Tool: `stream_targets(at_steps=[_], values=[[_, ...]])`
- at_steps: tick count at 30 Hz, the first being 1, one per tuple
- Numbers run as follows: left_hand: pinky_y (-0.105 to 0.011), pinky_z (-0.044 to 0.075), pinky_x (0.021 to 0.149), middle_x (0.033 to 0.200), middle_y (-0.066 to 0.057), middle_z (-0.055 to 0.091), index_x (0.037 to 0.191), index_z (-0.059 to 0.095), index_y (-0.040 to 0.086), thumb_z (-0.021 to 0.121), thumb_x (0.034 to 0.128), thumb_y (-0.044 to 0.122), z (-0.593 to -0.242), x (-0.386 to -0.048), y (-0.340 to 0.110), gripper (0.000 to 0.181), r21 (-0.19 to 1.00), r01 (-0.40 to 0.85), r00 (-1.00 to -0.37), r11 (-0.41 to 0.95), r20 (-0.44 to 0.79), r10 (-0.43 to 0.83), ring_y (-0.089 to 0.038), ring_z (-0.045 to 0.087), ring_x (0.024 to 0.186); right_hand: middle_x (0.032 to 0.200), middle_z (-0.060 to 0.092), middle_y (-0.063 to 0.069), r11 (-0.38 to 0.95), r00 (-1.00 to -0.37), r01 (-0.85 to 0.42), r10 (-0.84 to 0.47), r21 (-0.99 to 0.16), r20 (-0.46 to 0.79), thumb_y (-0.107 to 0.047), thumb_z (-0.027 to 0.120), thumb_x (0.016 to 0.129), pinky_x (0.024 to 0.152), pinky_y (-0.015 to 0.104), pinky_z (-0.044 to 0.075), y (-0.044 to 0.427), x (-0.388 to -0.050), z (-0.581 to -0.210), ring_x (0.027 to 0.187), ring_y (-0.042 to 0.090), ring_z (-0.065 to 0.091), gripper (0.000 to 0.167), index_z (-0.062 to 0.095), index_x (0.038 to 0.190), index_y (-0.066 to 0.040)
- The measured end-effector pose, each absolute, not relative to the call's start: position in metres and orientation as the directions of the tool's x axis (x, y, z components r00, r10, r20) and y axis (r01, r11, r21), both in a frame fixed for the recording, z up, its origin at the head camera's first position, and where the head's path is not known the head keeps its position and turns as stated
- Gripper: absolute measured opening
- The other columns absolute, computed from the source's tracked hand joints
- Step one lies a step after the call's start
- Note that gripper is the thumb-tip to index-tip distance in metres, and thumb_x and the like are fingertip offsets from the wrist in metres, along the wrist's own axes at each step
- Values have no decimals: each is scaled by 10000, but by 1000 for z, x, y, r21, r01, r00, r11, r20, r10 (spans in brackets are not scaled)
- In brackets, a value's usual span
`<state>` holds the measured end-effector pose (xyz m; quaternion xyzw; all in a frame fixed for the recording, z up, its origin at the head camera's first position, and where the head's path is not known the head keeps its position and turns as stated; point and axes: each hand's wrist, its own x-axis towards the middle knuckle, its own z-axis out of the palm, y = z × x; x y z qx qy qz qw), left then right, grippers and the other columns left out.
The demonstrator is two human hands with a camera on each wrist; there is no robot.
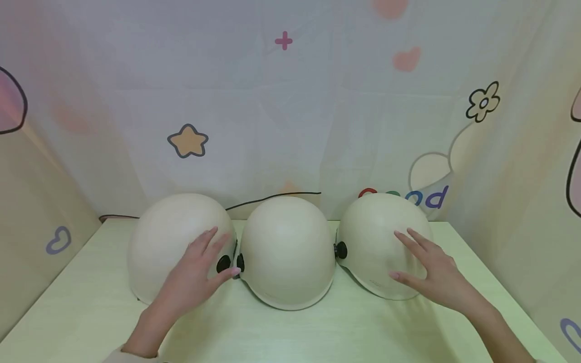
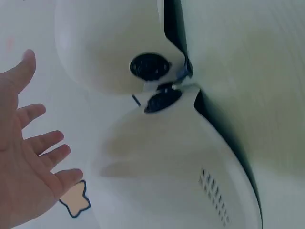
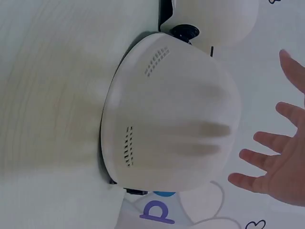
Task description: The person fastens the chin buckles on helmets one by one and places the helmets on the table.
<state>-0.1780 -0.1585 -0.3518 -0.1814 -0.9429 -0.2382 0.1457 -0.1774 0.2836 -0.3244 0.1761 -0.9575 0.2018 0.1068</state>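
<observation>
Three cream helmets stand in a row on the pale table. In front of the left helmet [image 1: 159,242], my left hand [image 1: 192,275] hovers with its fingers spread, holding nothing. Black round side knobs show on the left helmet and on the middle helmet [image 1: 288,252] where the two meet. My right hand [image 1: 436,272] hangs before the right helmet [image 1: 372,227], fingers extended and apart from each other. In the right wrist view that helmet [image 3: 167,105] shows rows of small vent slots, and the hand [image 3: 286,157] is clear of its shell.
The pale table [image 1: 272,335] reaches back to a hanging cloth [image 1: 254,126] printed with stars, hearts and flowers. Cloth also hangs along both sides. A thin black line [image 1: 272,196] runs across the cloth behind the helmets.
</observation>
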Motion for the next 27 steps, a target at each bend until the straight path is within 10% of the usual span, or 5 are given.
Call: stream_targets(at_steps=[10, 21, 27], values=[[-326, 493, 813, 1208, -102, 507, 1335, 451, 82, 676, 838, 197, -355, -174, -101, 557, 757, 478, -877, 445, 380, 296, -253, 547, 1014, 1121, 576, 132, 741, -961, -274, -232, -613, 149, -249, 602, 892, 721, 259, 496, 331, -181, -337, 936, 79, 569, 367, 545, 1158, -3], [-339, 457, 883, 1248, -131, 483, 1364, 397, 75, 637, 869, 240, -364, -168, -29, 574, 886, 399, -840, 234, 251, 481, -241, 530, 1073, 1159, 530, 45, 481, -956, -43, -276, -875, -104, -187, 501, 946, 769, 347, 509, 378, -188, -370, 952, 121, 573, 439, 402, 1243, 121], [-296, 455, 875, 1258, -99, 495, 1355, 414, 114, 652, 856, 254, -371, -178, 0, 570, 927, 285, -869, 244, 143, 473, -233, 523, 1092, 1064, 582, -90, 268, -930, -4, -355, -963, -95, -117, 413, 980, 767, 328, 513, 390, -192, -386, 930, 135, 595, 219, 543, 1147, -174]])
